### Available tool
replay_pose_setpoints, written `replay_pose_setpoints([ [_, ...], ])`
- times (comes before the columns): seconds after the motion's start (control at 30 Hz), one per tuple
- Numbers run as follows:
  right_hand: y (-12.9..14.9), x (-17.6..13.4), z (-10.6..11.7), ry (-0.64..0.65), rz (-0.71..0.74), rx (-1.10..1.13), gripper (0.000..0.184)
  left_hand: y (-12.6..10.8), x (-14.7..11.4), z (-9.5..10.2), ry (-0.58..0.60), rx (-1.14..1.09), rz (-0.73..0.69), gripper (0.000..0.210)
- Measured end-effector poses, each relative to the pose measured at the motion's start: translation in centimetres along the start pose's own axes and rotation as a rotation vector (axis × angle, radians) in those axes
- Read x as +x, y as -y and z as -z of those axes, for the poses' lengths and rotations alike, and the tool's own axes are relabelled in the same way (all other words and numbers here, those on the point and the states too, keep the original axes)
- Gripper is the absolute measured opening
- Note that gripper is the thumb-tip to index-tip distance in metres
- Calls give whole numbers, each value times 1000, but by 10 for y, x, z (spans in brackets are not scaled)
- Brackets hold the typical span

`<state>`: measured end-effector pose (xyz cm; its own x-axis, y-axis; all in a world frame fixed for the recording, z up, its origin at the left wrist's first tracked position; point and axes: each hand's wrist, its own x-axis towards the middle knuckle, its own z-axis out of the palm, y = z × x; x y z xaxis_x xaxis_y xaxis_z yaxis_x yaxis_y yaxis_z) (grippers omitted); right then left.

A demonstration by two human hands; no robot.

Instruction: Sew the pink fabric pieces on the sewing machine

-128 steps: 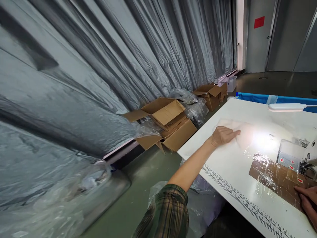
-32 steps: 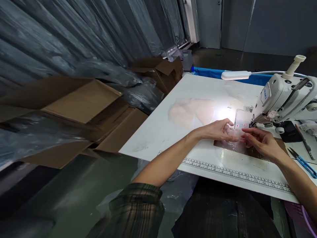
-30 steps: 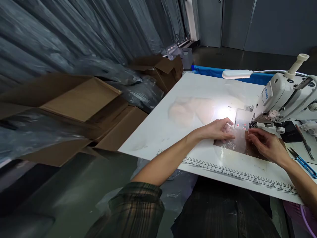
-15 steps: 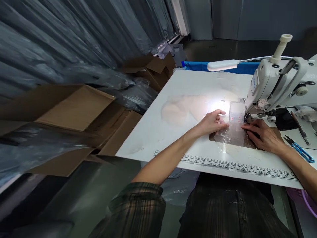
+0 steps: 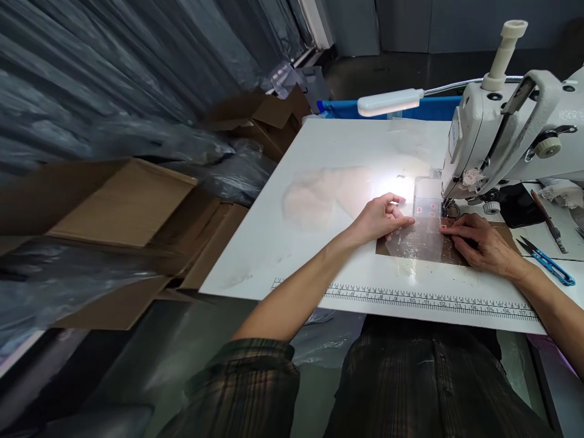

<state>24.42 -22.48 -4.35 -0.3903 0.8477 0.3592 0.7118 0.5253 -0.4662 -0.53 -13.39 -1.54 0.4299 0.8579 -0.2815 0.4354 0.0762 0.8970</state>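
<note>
A clear plastic sheet [image 5: 426, 238] with several small red marks lies under the sewing machine's needle area [image 5: 447, 208], partly over a brown plate. My left hand [image 5: 381, 218] is at the sheet's left side, thumb and fingers closed on its edge; the curled fingers hide part of the grip. My right hand [image 5: 486, 243] rests on the brown plate [image 5: 502, 232], just in front of the presser foot. Its index fingertip and thumb are closed at the sheet's right edge, beside a red mark.
The white sewing machine [image 5: 483, 121] stands at the right, with a lamp [image 5: 390, 102] behind. Blue thread snips [image 5: 547, 261], a dark flat object [image 5: 524, 205] and a pen-like tool [image 5: 550, 222] lie right. A printed ruler [image 5: 401, 299] runs along the front edge. Cardboard boxes [image 5: 123, 204] stand left.
The whole view has shifted, so table and machine sit further left and higher. Both hands keep nearly the same places on the sheet. A red mark now shows at my right fingertip.
</note>
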Motion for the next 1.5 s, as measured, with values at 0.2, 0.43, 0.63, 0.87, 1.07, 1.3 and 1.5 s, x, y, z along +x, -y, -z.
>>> replay_pose_setpoints([
  [0.2, -1, -2, -1, 4, -15, -30, 33, 7, 4, 1, 2, 61, -22, 48],
  [0.43, 2, -1, 4, -9, 10, -42, 32, 15, 7, 6, 108, 1, -135, 49],
  [0.63, 3, -1, 7, 25, 3, -46, 33, 15, 7, 5, 73, -14, -103, 49],
  [0.87, 1, -2, 5, 37, -47, -35, 34, 17, 8, 5, 64, 45, -101, 52],
  [1.07, 6, -2, 19, 92, -14, 16, 36, 19, 10, 4, 65, 34, -130, 52],
  [1.3, 7, -6, 12, 104, 131, -88, 34, 20, 9, 5, 67, 41, -131, 54],
  [1.5, 8, -6, 12, 110, 150, -126, 34, 20, 8, 8, 32, 71, -198, 44],
])
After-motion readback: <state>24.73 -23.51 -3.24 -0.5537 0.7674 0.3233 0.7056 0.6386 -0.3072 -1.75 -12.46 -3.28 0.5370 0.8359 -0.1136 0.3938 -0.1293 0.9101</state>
